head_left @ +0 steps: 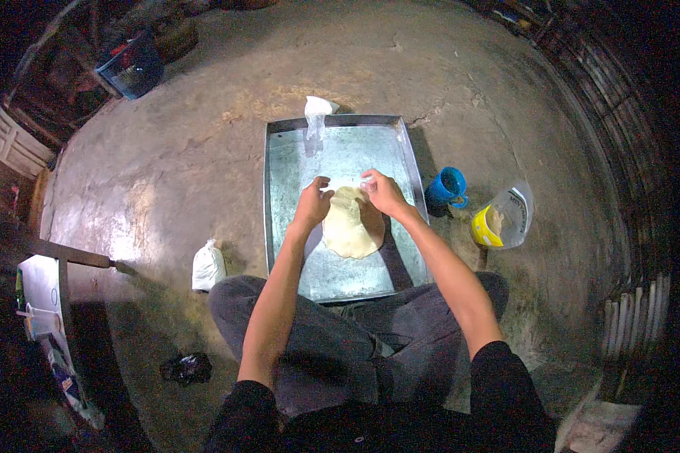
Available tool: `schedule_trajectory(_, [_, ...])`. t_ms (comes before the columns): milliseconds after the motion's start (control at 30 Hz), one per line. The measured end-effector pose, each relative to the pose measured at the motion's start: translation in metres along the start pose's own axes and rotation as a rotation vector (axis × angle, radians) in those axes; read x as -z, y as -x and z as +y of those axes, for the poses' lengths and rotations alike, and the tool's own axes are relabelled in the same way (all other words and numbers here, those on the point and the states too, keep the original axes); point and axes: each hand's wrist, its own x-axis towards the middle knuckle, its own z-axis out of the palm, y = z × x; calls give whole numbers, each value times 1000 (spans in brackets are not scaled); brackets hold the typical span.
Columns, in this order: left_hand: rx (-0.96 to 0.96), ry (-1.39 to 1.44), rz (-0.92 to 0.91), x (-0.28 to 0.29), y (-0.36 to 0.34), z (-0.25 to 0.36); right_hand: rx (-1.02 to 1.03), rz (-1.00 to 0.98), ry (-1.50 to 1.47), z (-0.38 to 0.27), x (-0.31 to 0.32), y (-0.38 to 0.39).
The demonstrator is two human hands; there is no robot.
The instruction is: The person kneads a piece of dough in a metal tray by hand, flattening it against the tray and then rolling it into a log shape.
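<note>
A flat, pale piece of dough (353, 230), longer than it is wide, lies on a shallow rectangular metal tray (283, 162) in front of my crossed legs. My left hand (314, 201) is at the dough's far left edge, fingers curled and the thumb apart from them. At the far right edge is my right hand (384, 193), its fingers bent and spread toward the dough, with a whitish bit at the fingertips. Whether either hand touches the dough is hard to make out. A small clear plastic bag with white contents (320, 106) hangs over the tray's far rim.
Right of the tray stand a blue mug (447, 189) and a yellow-and-clear plastic package (499, 220). A tied bag of white powder (208, 266) sits at left, a black plastic bag (187, 368) nearer me. A blue basket (132, 69) is far left; a wooden bench (83, 255) juts in.
</note>
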Motion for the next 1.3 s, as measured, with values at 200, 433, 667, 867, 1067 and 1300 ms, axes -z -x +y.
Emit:
schedule_trajectory(200, [254,-207,-431,14,1,16,234,337,313,20,-28,8])
schedule_trajectory(433, [206,-262,-368,41,9,32,374,347,467,18,-54,-14])
schedule_trajectory(667, [230,-182,-94,110,7,75,495,281,742,13,-71,-25])
schedule_trajectory(867, [274,-382,-5,117,12,43,624,158,1026,-10,-75,-38])
schedule_trajectory(1067, [244,-296,-44,107,10,41,718,180,1122,-11,-81,-48])
schedule_trajectory(1300, [267,-270,-94,107,11,44,684,176,1044,-14,-84,-50])
